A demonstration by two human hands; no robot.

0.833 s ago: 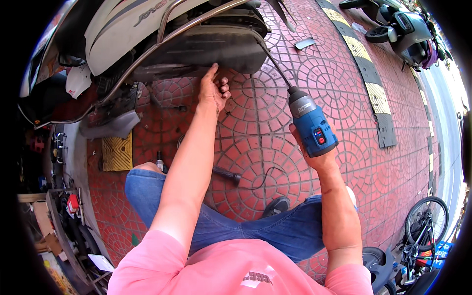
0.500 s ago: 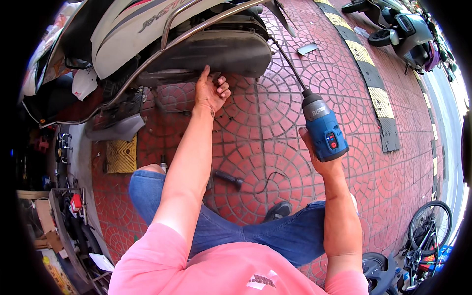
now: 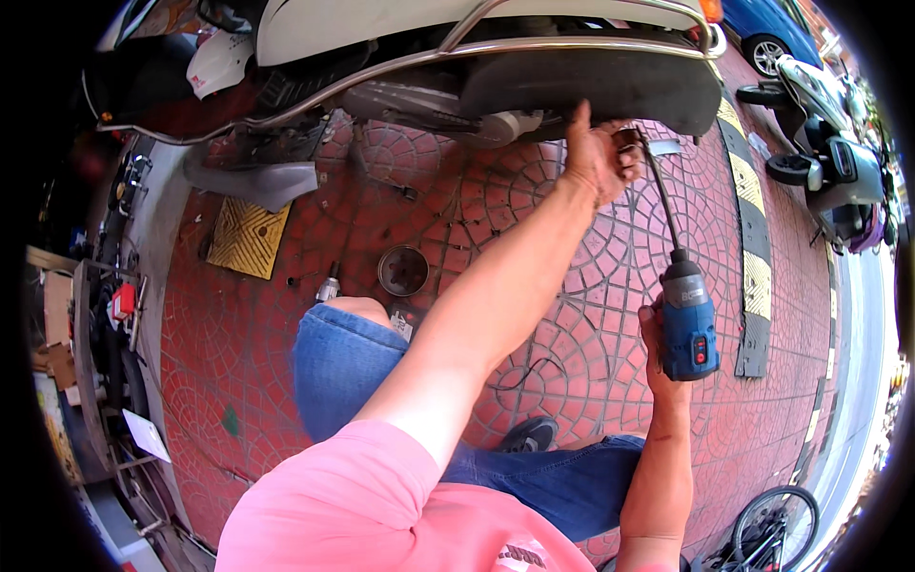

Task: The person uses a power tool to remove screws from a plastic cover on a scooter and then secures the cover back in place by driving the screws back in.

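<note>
Lining up seems the step in hand — blue driver (image 3: 690, 329) gripped by the right hand (image 3: 654, 343), long bit (image 3: 662, 200) angled to the half-curled left hand (image 3: 596, 164) (grip can't be told) at the dark scooter cover (image 3: 543, 84) — so steady aim's probably called for.

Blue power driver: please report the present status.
Right hand grips blue driver. Left hand by long bit, near dark cover. Metal rail beside cover, apart from bit.
</note>
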